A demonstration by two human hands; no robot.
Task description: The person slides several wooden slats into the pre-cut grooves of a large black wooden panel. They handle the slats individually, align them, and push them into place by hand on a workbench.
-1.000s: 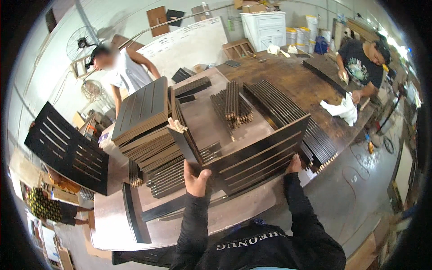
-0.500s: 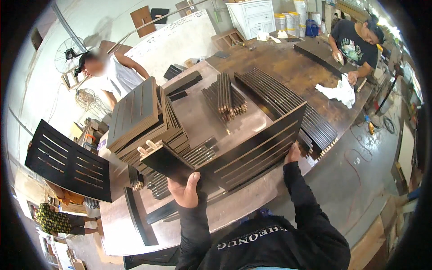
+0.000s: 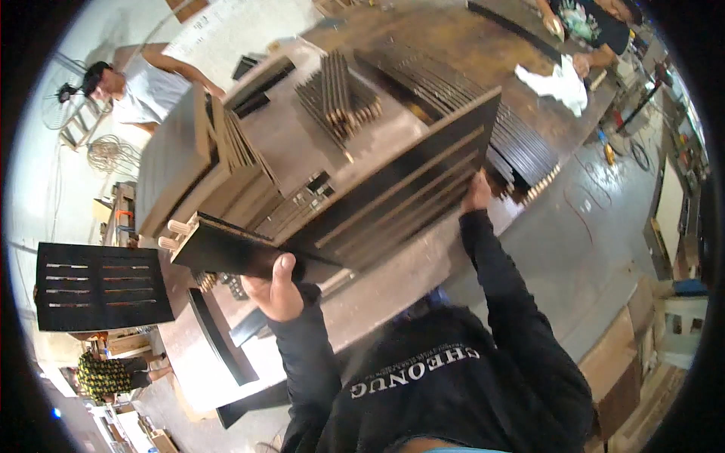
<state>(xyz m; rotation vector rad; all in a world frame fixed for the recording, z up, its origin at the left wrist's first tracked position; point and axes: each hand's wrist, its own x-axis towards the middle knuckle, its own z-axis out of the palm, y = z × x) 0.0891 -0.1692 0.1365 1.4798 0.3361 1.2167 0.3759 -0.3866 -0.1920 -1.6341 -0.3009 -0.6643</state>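
Both my hands carry a long black slotted panel (image 3: pixel 400 192) above the table, standing on edge, with a bare wood-coloured top edge. My left hand (image 3: pixel 278 291) grips a short black board (image 3: pixel 234 249) at the panel's left end, thumb up. Two pale wooden dowels (image 3: pixel 172 234) stick out of that board's far end. Whether board and panel are joined I cannot tell. My right hand (image 3: pixel 477 192) is closed on the panel's right end, its fingers partly hidden behind it. Beyond the panel lies a stack of dark panels (image 3: pixel 177 162).
Bundles of dark slats (image 3: pixel 340 94) and a longer row of them (image 3: pixel 521 155) lie on the table (image 3: pixel 279 143). At left stands another slotted panel (image 3: pixel 104 287). One person (image 3: pixel 147 87) is at the far left; another (image 3: pixel 593 30), far right, is near a white cloth (image 3: pixel 559 84).
The whole view has shifted, so the table and its stacks sit higher in the picture. My hands and the held panel have moved up and left in it. Both grips stay.
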